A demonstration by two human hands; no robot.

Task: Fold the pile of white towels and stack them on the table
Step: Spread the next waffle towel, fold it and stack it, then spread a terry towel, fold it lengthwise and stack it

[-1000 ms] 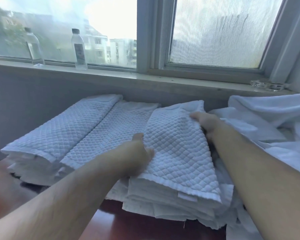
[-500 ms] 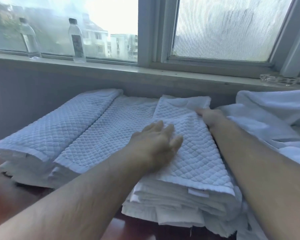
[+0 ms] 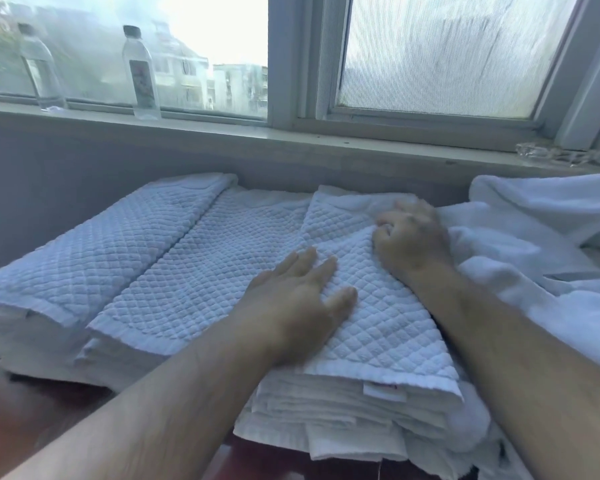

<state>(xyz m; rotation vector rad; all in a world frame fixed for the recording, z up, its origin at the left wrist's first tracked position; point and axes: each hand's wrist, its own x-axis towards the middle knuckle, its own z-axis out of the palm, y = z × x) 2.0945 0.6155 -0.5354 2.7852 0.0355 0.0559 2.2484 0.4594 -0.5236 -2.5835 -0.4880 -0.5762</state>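
While left hand (image 3: pixel 291 299) presses folded towel (image 3: pixel 378 323), right hand (image 3: pixel 413 240) grips it

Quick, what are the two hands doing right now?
Left hand: open, fingers flat on the top folded towel.
Right hand: fingers curled on that towel's far end; whether it grips cannot be told.

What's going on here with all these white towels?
A person is folding towels at a table under a window. The left hand lies flat on the top towel of the right-hand stack, while the right hand curls its fingers on that towel's far end. Two more folded stacks sit to the left, and an unfolded pile waits on the right.
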